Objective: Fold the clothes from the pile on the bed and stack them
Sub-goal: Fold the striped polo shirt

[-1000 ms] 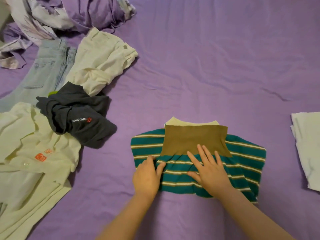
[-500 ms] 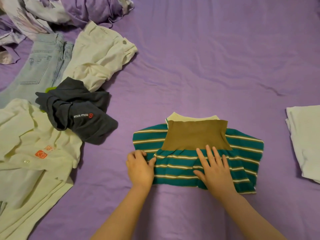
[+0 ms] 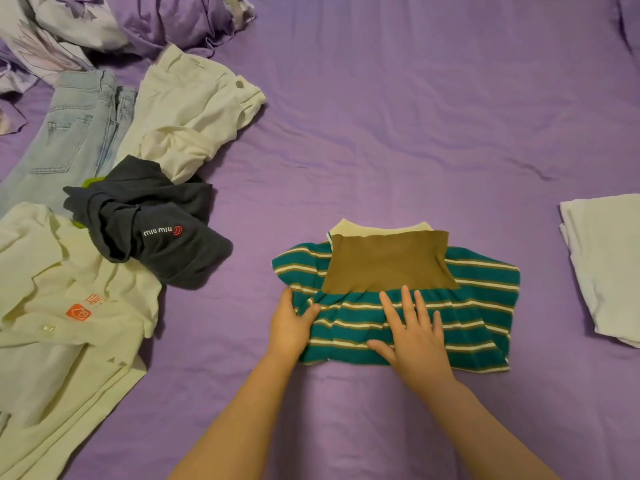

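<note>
A teal striped shirt (image 3: 481, 306) with a brown panel and a cream collar lies partly folded on the purple bed (image 3: 398, 116). My left hand (image 3: 291, 327) pinches the shirt's left edge between thumb and fingers. My right hand (image 3: 414, 336) lies flat on the shirt's lower middle, fingers spread. The unfolded pile lies at the left: a dark grey garment with white lettering (image 3: 152, 223), a cream shirt with an orange logo (image 3: 62, 306), off-white trousers (image 3: 194, 112) and light blue jeans (image 3: 72, 133). A folded white garment (image 3: 606, 265) lies at the right edge.
A crumpled purple and floral duvet (image 3: 121, 22) is bunched at the top left corner. Bare purple sheet stretches across the far and right parts of the bed and in front of the striped shirt.
My left hand slid left from on top of the shirt to its left edge and took hold of it. My right hand stayed pressed flat on the shirt.
</note>
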Available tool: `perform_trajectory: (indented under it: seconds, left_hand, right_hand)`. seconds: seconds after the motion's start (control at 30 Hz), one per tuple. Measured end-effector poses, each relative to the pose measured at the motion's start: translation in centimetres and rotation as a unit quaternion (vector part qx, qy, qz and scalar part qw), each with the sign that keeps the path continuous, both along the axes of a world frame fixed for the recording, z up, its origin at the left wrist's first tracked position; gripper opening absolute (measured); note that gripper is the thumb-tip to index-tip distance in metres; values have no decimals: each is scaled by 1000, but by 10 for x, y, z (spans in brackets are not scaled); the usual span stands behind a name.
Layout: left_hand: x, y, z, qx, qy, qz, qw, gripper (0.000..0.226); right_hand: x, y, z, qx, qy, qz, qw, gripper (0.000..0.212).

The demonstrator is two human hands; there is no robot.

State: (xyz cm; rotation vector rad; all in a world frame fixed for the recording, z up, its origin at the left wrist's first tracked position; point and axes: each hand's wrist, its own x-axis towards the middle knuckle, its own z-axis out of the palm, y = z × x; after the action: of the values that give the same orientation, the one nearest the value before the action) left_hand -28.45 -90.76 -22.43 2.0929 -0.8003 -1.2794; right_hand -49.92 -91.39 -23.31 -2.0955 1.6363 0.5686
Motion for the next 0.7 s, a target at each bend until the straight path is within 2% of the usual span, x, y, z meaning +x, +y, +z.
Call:
perform_trajectory:
  seconds: [0.07,0.13,0.2,0.23,0.3,0.37,0.47,0.53,0.57,0.6,0.63,0.7]
  left_hand:
    - [19,-2,1,-18,-16,-15,1000,34]
    - [40,-4,4,-31,-33,-24,999,29]
    - [52,-4,6,-34,-36,-31,998,25]
    - [54,-3,8,-32,-36,-38,998,25]
    - [52,-1,9,-30,-16,-39,999,26]
    - [47,1,11,-32,30,-18,999,29]
    - [37,1,18,-48,84,17,995,32]
    - [26,-1,29,-60,111,23,992,38]
    - [19,-2,35,-67,126,18,990,43]
    - [11,-3,41,-73,142,10,987,48]
    - [3,-4,47,-75,161,2,984,51]
    - [-17,-5,58,-66,200,-18,977,55]
  right_hand:
    - [-9,0,5,-8,25,21,999,82]
    - [-13,-2,16,-6,13,13,1000,82]
    - [-12,-3,20,0,13,29,999,105]
    - [-9,-2,18,7,20,35,999,107]
    - [2,-2,16,0,3,15,1000,95]
    - [14,-3,10,6,9,19,1000,73]
    - [23,-9,10,60,32,14,998,69]
    - [31,-18,25,30,-16,-24,999,60]
    - [37,-24,35,8,-81,-71,994,54]
    - [43,-30,45,12,-178,-146,973,49]
    - [49,-37,56,52,-292,-241,924,45]
    - [60,-47,74,174,-471,-400,767,49]
